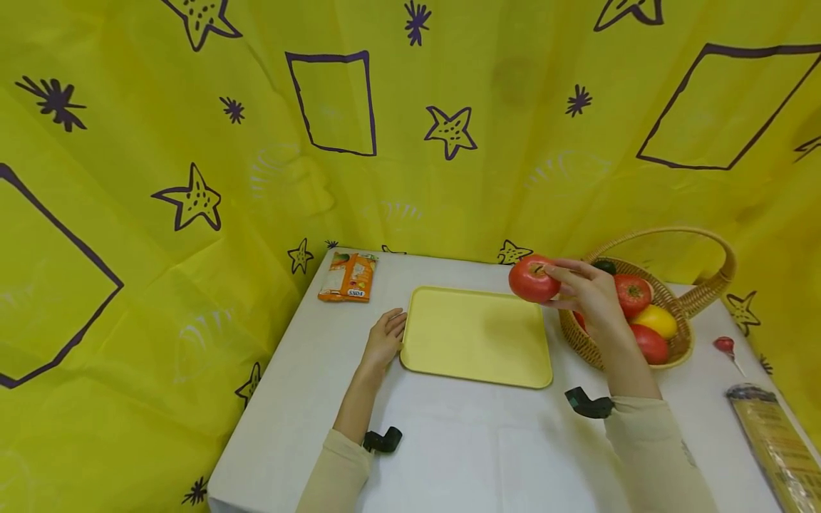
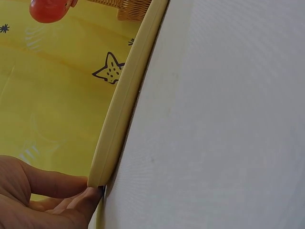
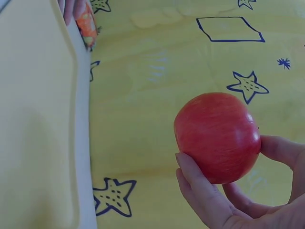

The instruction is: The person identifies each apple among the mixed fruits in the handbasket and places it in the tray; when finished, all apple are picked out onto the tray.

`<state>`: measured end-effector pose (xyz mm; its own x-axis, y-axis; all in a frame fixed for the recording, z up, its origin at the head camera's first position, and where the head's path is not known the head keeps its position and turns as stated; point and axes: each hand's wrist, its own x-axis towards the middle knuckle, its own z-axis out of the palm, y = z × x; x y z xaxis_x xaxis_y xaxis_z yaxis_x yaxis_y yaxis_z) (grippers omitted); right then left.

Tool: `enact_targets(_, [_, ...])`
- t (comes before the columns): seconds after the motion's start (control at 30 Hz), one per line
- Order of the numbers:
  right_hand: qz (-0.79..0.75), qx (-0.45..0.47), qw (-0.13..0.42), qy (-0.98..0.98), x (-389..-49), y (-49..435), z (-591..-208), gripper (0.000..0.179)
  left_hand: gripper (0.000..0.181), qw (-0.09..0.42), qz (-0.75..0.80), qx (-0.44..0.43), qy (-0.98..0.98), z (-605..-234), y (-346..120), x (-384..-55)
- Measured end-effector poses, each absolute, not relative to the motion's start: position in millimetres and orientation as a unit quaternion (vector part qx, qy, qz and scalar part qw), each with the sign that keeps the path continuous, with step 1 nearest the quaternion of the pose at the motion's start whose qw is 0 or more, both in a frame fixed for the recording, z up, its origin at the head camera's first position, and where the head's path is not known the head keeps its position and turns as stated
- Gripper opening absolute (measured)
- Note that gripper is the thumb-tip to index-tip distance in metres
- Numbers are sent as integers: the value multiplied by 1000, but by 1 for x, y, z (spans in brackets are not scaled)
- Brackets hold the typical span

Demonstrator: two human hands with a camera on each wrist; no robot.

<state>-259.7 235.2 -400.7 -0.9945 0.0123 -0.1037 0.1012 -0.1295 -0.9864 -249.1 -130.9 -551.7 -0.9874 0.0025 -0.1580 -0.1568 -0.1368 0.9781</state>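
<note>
My right hand (image 1: 586, 292) grips a red apple (image 1: 534, 278) in the air, above the far right corner of the yellow tray (image 1: 476, 335). The right wrist view shows fingers (image 3: 200, 191) curled round the apple (image 3: 218, 136). My left hand (image 1: 385, 336) rests flat on the white table, fingers touching the tray's left edge (image 2: 114, 129); the fingertips (image 2: 88, 195) meet its corner. The apple (image 2: 47, 9) appears far off in the left wrist view. The tray holds nothing.
A wicker basket (image 1: 689, 303) with a handle stands right of the tray, holding red and yellow fruit (image 1: 644, 317). An orange snack packet (image 1: 348, 276) lies at the back left. A red lollipop (image 1: 726, 347) and a long packet (image 1: 779, 445) lie at the right edge. Yellow patterned cloth surrounds the table.
</note>
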Motion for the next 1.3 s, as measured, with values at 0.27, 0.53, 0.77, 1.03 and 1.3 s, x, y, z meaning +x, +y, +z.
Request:
enact_targets(0.27, [-745,44,28,665,-271,215,-412,43,92,54,753,-57,654,-551,-130,-250])
enact_targets(0.53, [-748,40,37,661,-280,192,-419,45,91,60,751,-62,654,-550,-131,-249])
enact_targets(0.77, [-726,26,51,685,-290,175,-426,58,91,65,754,-63,651,-551,-132,-249])
enact_targets(1.03, [-710,32,62,700,-302,156,-436,64,88,62,750,-58,656,-550,-131,-248])
enact_targets(1.3, [-703,56,76,705,-313,136,-448,64,88,64,746,-60,660,-550,-132,-248])
